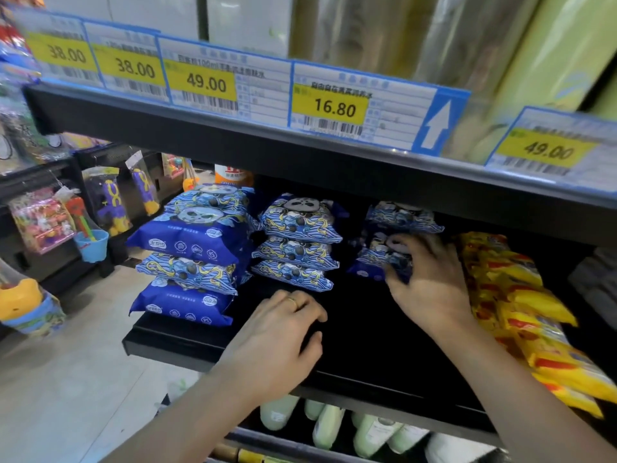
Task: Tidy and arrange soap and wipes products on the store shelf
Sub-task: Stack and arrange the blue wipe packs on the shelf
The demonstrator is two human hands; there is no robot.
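Note:
Blue wipes packs with a panda print stand in three stacks on a black shelf [350, 332]. The left stack [192, 248] is tallest and sits at the shelf's left end. The middle stack [297, 242] holds three packs. In the right stack [397, 235], my right hand [430, 282] grips the lower pack [374, 259] with fingers curled over its front; another pack lies on top. My left hand [280, 339], with a ring on one finger, rests palm down on the bare shelf in front of the middle stack.
Yellow and red packets [521, 315] lie in a row along the shelf's right side. Price tags [334, 106] hang on the shelf edge above. Pale green bottles [334, 426] stand on the shelf below. Toys [43, 222] hang in the aisle at left.

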